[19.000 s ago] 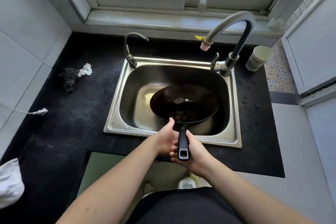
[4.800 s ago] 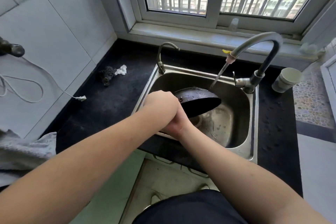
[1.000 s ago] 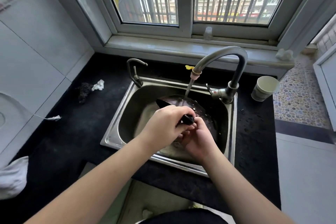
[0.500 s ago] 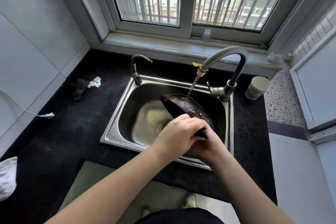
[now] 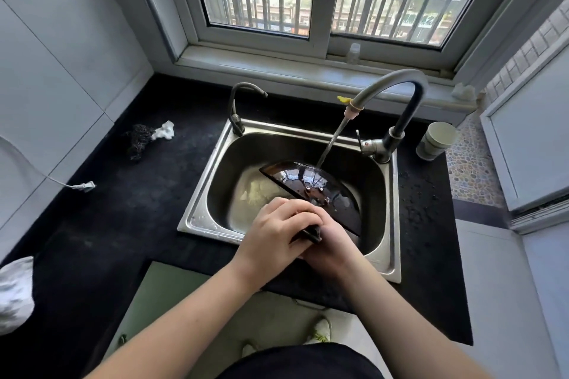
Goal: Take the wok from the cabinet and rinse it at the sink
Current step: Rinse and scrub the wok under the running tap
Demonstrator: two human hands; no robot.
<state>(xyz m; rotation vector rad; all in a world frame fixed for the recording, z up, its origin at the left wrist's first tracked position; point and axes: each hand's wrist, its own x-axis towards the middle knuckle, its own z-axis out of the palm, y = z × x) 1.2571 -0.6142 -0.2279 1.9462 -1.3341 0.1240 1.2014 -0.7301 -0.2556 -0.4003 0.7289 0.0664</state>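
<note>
A scourer (image 5: 138, 139) lies on the counter (image 5: 123, 218), then the left hand (image 5: 274, 235) and right hand (image 5: 331, 244) both curl round the handle (image 5: 309, 234), tilting the wok (image 5: 317, 191) over the sink (image 5: 392, 224) under the tap (image 5: 388, 95) stream.

Dark wok (image 5: 320, 191) tilted steeply on edge (wet, glistening) inside the steel sink (image 5: 392, 224).
</note>
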